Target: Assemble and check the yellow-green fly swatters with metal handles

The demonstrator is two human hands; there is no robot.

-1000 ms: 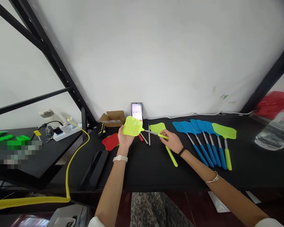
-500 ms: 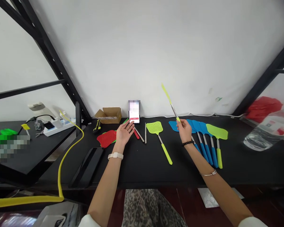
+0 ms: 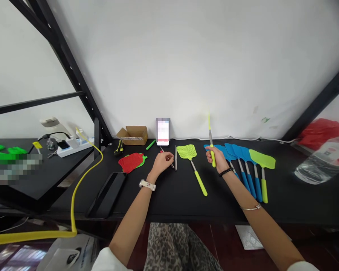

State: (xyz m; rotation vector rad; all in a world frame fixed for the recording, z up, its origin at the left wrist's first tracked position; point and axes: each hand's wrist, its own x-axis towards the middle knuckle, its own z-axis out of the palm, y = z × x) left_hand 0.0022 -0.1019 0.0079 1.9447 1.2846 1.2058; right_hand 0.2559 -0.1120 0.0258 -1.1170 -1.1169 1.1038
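Observation:
My right hand (image 3: 218,158) is closed around the yellow-green handle of a fly swatter (image 3: 212,155). That swatter is raised above the table, with its head seen edge-on against the wall. My left hand (image 3: 162,163) is pinched at a thin metal rod (image 3: 173,165), which it partly covers; a bit of red shows behind the fingers. A second metal rod (image 3: 175,158) lies just to the right. Between my hands is a flat yellow-green swatter (image 3: 200,182). Right of my right hand, several blue swatters (image 3: 247,177) overlap beside another yellow-green one (image 3: 263,160).
Red swatter heads (image 3: 131,162) lie over green ones at left, near a green handle (image 3: 150,144). A phone (image 3: 162,132) leans on the wall beside an open cardboard box (image 3: 135,137). A black tray-like object (image 3: 107,195), yellow hose (image 3: 73,199) and water bottle (image 3: 318,165) flank the area.
My left hand has turned over from open and palm-up, moved slightly right and down, and closed at the rod. My right hand has tilted its swatter more upright.

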